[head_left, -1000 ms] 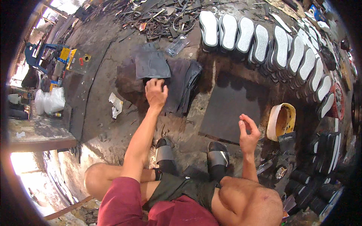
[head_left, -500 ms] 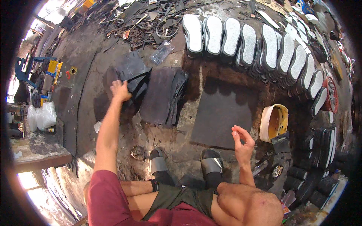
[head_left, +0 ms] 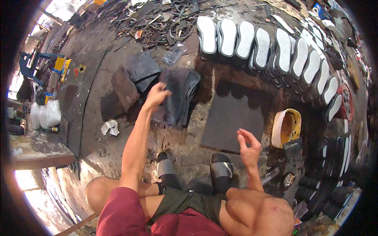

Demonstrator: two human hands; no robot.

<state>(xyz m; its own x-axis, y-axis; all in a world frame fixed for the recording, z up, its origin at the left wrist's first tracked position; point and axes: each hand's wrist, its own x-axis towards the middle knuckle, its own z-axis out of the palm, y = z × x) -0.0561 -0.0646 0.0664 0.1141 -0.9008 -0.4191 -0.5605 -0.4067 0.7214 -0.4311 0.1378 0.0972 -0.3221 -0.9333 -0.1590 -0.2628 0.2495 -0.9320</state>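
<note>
My left hand (head_left: 156,95) rests half-curled on the dark rubber sheets (head_left: 177,100) ahead, gripping nothing I can tell, my right hand (head_left: 249,144) hovers loosely open and empty, clear plastic packet (head_left: 175,53) beyond.

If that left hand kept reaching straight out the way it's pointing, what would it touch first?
Most likely the stack of dark rubber sheets lying on the floor: the left hand is over its near edge, fingers aimed toward it. Depth is hard to judge; it may already be touching.
</note>
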